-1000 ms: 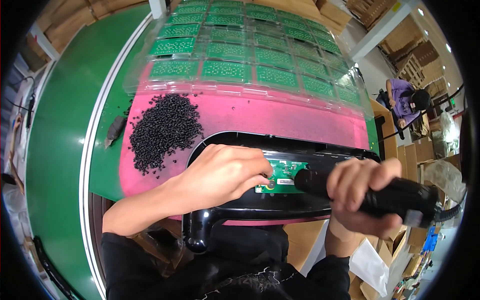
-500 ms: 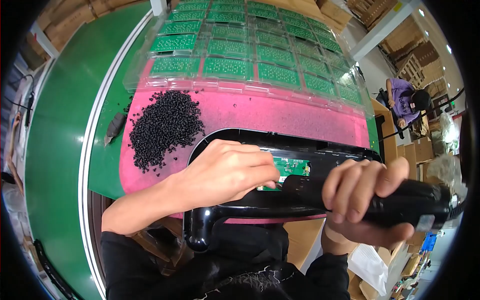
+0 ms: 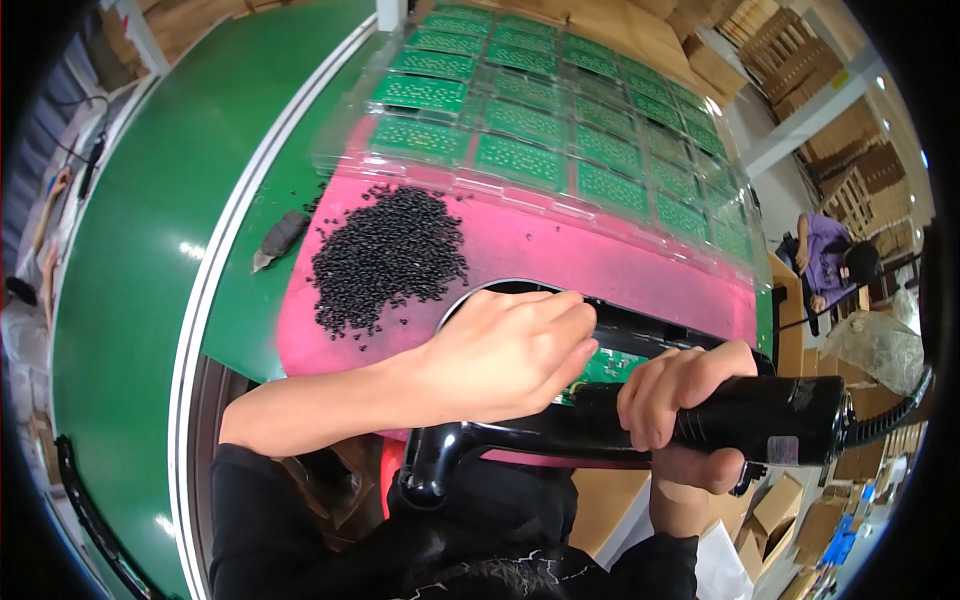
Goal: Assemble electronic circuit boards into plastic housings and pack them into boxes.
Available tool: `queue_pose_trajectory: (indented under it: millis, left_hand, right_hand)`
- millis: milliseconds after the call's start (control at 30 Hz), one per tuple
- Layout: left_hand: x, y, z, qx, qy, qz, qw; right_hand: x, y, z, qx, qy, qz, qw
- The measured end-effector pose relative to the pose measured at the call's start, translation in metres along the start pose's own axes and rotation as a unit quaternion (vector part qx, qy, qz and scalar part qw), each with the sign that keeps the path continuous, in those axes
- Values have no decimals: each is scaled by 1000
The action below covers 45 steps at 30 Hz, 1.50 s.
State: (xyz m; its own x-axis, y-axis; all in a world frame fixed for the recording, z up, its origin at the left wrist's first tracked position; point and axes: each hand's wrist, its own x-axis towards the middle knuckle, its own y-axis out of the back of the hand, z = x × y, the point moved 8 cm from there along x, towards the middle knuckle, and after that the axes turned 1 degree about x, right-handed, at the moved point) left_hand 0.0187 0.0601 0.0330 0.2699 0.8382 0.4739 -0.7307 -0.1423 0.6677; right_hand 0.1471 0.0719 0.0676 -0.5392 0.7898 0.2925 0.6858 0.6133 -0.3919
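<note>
Pellet pile (image 3: pixel 388 258): black, loose on pink mat (image 3: pixel 520 245), up and left of left hand.
Left hand (image 3: pixel 505 350): fingers curled together, tips pressed on green circuit board (image 3: pixel 610 365) inside black housing (image 3: pixel 520 435).
Right hand (image 3: pixel 680 405): clamped around black power screwdriver (image 3: pixel 760 420), just right of board.
Board trays (image 3: pixel 560 120): clear, beyond mat.
</note>
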Motion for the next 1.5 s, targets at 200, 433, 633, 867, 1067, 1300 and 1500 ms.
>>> queue_pose_trajectory:
  millis: [200,433,633,867,1067,1300,1500]
  left_hand:
    - [-2,-1,-1,-10,-35,12,999]
    - [-7,-10,-4,12,-46,-46,998]
    - [-9,-23,-2,-32,-34,-135,990]
    - [0,-19,7,-149,-53,-117,980]
    - [4,-13,20,-191,-117,-95,970]
    - [-2,31,63,-351,-195,-193,895]
    - [-113,45,190,-640,-373,-431,516]
  right_hand:
    - [8,-9,10,-1,-25,-83,996]
    - [13,-17,6,-88,18,-114,989]
    - [0,-14,-34,-15,196,-123,973]
    - [-4,-10,-61,-30,291,-29,956]
    - [-11,1,-69,4,264,-47,963]
    - [-23,61,-57,-142,154,106,972]
    - [-22,71,-44,-126,131,83,980]
